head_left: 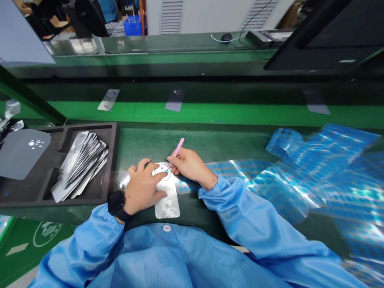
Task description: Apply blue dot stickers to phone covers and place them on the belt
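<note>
1. The left hand (142,188) lies open and flat, pressing a metal plate (167,202) just right of the foam tray (113,160).
2. The right hand (190,166), just beside it, pinches a pink plastic tool (177,151), its tip touching a round film ring (162,172) on the plate.
3. Whether the ring is fully seated cannot be told.
4. A stack of metal plates (82,166) lies in the tray.
5. A sheet of blue-dotted film (300,188) spreads farther right of the tray.

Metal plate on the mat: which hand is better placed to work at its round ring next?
Probably the right hand: it holds the pink tool with its tip at the ring, while the left hand rests on the metal plate.
</note>
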`<action>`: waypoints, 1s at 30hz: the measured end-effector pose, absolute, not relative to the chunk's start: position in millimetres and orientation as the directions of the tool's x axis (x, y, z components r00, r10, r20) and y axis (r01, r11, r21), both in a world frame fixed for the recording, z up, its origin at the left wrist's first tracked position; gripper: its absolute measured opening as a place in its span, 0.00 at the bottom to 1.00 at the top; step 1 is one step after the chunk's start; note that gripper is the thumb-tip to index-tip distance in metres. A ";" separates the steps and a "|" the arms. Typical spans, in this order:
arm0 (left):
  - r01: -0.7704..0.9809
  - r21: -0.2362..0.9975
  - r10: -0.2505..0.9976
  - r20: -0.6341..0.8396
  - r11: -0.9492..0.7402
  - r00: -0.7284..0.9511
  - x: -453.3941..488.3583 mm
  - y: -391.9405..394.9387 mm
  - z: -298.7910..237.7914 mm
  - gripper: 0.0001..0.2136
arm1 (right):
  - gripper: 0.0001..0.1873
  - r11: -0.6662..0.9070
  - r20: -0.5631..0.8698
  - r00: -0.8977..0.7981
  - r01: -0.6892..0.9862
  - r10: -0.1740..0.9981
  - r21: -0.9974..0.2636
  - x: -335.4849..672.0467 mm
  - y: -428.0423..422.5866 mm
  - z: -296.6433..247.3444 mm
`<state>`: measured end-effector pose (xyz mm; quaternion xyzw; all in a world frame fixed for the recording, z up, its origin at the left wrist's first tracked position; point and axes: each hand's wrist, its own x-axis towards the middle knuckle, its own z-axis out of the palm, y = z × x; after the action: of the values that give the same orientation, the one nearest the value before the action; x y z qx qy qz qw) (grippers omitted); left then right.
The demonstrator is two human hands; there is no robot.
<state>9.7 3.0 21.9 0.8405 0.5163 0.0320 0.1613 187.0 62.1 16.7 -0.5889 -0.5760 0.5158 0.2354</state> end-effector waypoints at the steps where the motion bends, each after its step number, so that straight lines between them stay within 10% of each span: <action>1: 0.860 0.300 0.878 -0.119 -0.413 0.463 9.9 3.3 21.9 0.25 | 0.09 -0.215 -0.330 -0.201 0.441 0.922 -0.871 187.5 62.0 16.0; 11: 0.861 0.310 0.876 -0.140 -0.403 0.461 12.3 5.0 23.5 0.25 | 0.07 -0.141 -0.290 -0.233 0.501 0.928 -0.854 190.9 63.3 11.6; 17: 0.858 0.323 0.876 -0.143 -0.399 0.461 13.8 5.0 24.5 0.26 | 0.09 0.348 0.190 -0.295 0.711 0.936 -0.611 201.5 42.7 25.7; 23: 0.874 0.348 0.901 -0.148 -0.339 0.408 14.2 3.5 17.5 0.30 | 0.18 0.523 -0.120 -0.565 0.811 0.816 -0.263 196.9 12.3 15.1; 30: 0.853 0.410 0.906 -0.126 -0.324 0.405 14.2 1.4 12.9 0.29 | 0.15 0.540 -0.132 -0.574 0.812 0.808 -0.220 196.3 9.8 13.7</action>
<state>14.2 1.4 12.9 0.8111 0.5420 0.0629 0.2106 196.3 9.8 13.7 -0.4616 -0.8776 0.1291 -0.0075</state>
